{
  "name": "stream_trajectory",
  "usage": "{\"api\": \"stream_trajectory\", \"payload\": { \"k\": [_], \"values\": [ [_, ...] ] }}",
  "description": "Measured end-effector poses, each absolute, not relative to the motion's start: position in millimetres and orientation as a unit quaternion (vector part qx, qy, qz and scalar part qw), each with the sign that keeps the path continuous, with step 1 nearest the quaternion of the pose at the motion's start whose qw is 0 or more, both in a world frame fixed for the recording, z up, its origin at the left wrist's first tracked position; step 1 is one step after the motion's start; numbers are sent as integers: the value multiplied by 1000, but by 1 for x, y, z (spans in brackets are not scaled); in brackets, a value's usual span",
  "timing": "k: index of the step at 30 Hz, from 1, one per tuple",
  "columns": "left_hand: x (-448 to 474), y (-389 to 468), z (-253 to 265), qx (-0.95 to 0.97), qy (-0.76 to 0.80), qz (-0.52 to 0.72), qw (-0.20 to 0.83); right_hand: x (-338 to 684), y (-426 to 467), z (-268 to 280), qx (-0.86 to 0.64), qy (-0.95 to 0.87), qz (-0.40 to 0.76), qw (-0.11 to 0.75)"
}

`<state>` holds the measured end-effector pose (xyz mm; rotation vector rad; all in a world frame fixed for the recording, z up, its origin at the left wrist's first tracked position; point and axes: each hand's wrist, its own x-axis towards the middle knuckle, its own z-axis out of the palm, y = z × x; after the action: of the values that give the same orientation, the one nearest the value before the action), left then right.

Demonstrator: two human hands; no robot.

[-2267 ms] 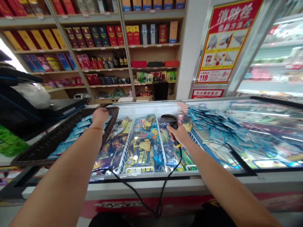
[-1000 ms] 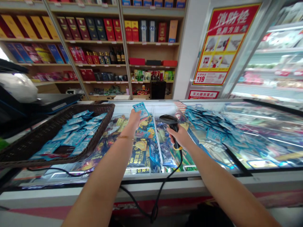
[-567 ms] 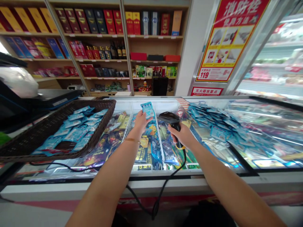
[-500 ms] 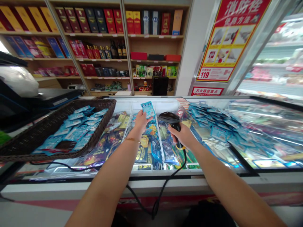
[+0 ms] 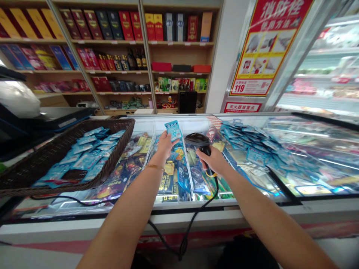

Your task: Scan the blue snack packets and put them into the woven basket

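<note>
While the left hand pinches a blue sachet near its lower edge, the right hand is wrapped around a corded barcode scanner, its head just beside the sachet. Below is a chest freezer of packaged goods; leftward, a wicker basket holds similar sachets; rightward lies a sachet pile.

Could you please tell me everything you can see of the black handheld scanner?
The scanner is black and looks like plastic, with a broad, rounded head above a narrower handle that shows some yellow near its base. The right hand grips the handle, hiding part of it. The head juts toward the left hand and the blue packet there, with a gap between. A black cord runs from the handle's base down across the freezer's front edge.
</note>
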<state>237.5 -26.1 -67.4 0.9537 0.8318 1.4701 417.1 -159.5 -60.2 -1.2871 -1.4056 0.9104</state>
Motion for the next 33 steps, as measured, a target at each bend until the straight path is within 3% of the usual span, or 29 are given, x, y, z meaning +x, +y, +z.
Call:
{"api": "stream_trajectory", "payload": {
  "k": [8,15,26,33],
  "values": [
    [248,-28,-78,417,484,601,480,418,-159,-54,-533,-578,365,498],
    [317,-35,-45,440,428,573,543,460,-171,-28,-528,-517,373,562],
    [507,-42,-10,479,377,486,626,608,-222,-20,-577,-358,312,665],
    [559,-55,-5,489,396,444,638,624,-236,-27,-570,-349,307,678]
  ]
}}
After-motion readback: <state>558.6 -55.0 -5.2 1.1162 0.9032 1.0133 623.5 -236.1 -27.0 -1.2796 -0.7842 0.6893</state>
